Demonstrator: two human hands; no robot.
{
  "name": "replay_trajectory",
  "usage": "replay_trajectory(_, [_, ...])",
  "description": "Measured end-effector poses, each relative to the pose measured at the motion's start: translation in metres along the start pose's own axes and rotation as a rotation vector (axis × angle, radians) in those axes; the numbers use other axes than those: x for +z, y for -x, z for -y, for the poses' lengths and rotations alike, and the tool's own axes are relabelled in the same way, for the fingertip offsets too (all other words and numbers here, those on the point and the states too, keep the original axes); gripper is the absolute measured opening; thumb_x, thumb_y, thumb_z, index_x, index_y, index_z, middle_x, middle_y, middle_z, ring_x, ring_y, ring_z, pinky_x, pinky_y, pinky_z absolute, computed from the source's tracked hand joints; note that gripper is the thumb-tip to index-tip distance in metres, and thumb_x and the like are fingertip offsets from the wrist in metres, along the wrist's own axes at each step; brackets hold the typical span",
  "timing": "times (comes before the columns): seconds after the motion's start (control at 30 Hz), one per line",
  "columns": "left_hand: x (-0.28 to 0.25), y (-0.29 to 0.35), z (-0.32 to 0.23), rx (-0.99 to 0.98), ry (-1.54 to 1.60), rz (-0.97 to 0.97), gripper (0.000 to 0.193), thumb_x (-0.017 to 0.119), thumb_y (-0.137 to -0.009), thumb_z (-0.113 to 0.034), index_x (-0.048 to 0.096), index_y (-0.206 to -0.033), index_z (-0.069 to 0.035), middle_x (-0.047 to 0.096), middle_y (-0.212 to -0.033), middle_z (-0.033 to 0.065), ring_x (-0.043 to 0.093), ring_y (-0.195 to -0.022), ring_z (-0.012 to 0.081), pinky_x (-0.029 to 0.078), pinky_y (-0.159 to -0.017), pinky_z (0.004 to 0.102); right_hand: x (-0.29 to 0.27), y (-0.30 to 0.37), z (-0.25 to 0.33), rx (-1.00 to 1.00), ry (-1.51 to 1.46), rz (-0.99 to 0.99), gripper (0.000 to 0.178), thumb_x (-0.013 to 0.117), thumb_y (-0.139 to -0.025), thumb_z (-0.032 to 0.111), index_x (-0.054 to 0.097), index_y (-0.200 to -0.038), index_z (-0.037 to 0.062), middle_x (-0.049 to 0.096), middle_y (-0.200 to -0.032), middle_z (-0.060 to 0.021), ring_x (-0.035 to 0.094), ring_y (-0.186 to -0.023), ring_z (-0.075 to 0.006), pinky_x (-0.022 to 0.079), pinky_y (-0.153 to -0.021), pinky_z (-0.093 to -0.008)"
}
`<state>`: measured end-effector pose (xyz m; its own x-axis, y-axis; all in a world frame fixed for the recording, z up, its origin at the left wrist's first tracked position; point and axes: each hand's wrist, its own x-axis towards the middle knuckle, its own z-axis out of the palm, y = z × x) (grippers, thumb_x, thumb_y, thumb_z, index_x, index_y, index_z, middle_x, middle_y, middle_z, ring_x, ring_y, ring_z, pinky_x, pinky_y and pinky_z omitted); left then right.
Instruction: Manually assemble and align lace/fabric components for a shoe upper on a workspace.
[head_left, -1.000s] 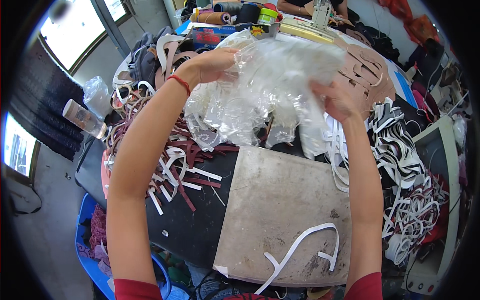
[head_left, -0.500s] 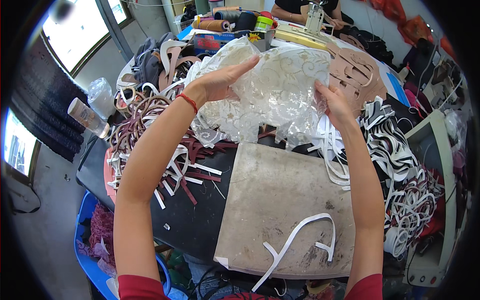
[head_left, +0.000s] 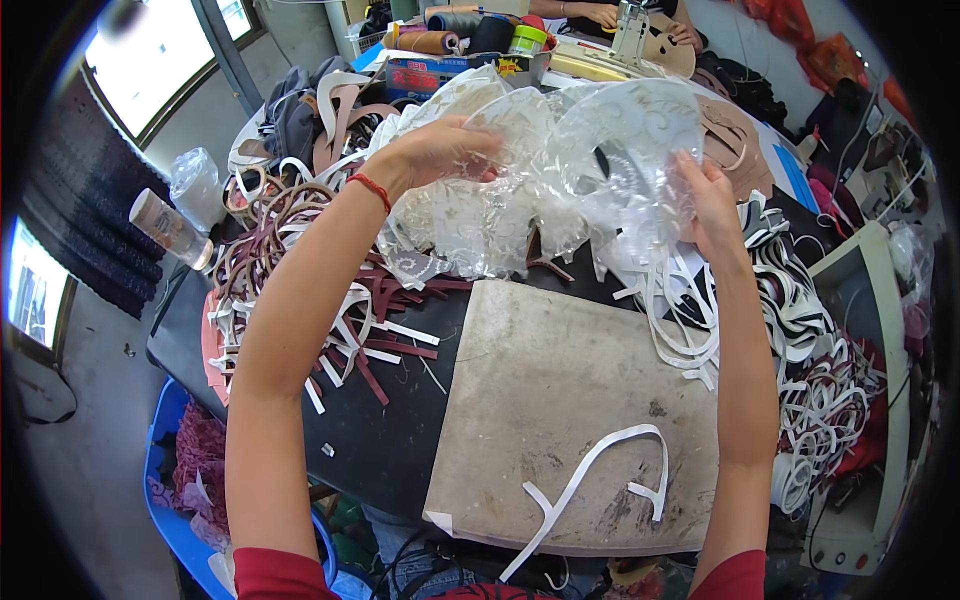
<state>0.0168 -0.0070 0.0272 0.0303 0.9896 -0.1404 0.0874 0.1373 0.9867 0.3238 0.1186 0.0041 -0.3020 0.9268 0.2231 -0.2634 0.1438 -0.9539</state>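
**Clear patterned sheets held up over the table, sorting barely begun**

Our left hand (head_left: 440,150) grips the near-left edge of a bunch of clear patterned plastic sheets (head_left: 520,190), fingers curled into the crumpled part. Our right hand (head_left: 705,195) pinches the right edge of the same bunch, thumb in front, with one rounded sheet spread flat between the two hands. The bunch hangs in the air above the far side of the table (head_left: 390,440), not resting on it.

We judge the work to be at an early stage: the sheets are all together in one clump, none laid apart that we can see, and the grey work board (head_left: 560,400) below our hands carries only a single white strap piece (head_left: 600,465). So separating or placing the sheets seems left to do.

Left of the board lie dark red and white strips (head_left: 370,330) in a loose heap. To the right, a thick tangle of white straps (head_left: 800,330) spills along the table edge. Farther off stand thread spools (head_left: 470,30) and a clear bottle (head_left: 170,228) on its side.
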Motion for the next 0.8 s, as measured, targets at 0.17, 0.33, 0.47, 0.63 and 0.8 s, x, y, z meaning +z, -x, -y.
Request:
replay_trajectory(0.17, [-0.020,0.003,0.006,-0.091,0.101,-0.206,0.046,0.049,-0.096,-0.033,0.045,-0.122,0.005,0.059,-0.112,0.0176,0.064,-0.093,0.0235,0.057,-0.078,0.0315,-0.008,-0.002,0.011,-0.005,-0.140,0.112,0.020,0.061,-0.090,0.018,0.063,-0.103,0.0026,0.067,-0.093,-0.0058,0.063,-0.081,-0.0119,0.051,-0.074,-0.0253])
replay_trajectory(0.33, [-0.031,0.005,0.005,-0.090,0.069,-0.204,0.051,0.049,-0.096,-0.036,0.040,-0.129,0.001,0.057,-0.118,0.0193,0.064,-0.097,0.0253,0.057,-0.079,0.0321,-0.023,-0.003,0.017,0.018,-0.274,0.129,0.019,0.064,-0.089,0.018,0.063,-0.101,0.0036,0.067,-0.091,-0.0065,0.064,-0.079,-0.0129,0.052,-0.072,-0.0255])
replay_trajectory(0.47, [-0.035,0.003,0.003,-0.118,0.077,-0.229,0.050,0.049,-0.096,-0.037,0.042,-0.128,0.001,0.058,-0.116,0.0185,0.064,-0.097,0.0241,0.058,-0.079,0.0312,-0.023,-0.006,0.010,0.092,-0.416,0.225,0.018,0.062,-0.089,0.018,0.063,-0.100,0.0033,0.065,-0.087,-0.0056,0.060,-0.074,-0.0121,0.049,-0.066,-0.0265])
replay_trajectory(0.63, [-0.045,0.009,-0.001,-0.059,-0.201,-0.408,0.038,0.059,-0.090,-0.026,0.050,-0.116,0.000,0.061,-0.102,0.0142,0.064,-0.083,0.0236,0.054,-0.068,0.0365,-0.043,-0.016,0.006,0.163,-0.774,0.285,0.016,0.057,-0.092,0.015,0.061,-0.100,0.0021,0.062,-0.084,-0.0045,0.055,-0.071,-0.0117,0.043,-0.064,-0.0266])
replay_trajectory(0.8, [0.007,-0.014,-0.007,0.639,-1.452,-0.939,0.042,0.065,-0.077,-0.012,0.054,-0.117,-0.005,0.058,-0.106,0.0137,0.053,-0.102,0.0339,0.043,-0.087,0.0421,-0.076,-0.024,0.002,0.130,-0.776,0.164,0.017,0.055,-0.093,0.015,0.060,-0.103,0.0017,0.062,-0.086,-0.0041,0.054,-0.070,-0.0123,0.042,-0.064,-0.0271])
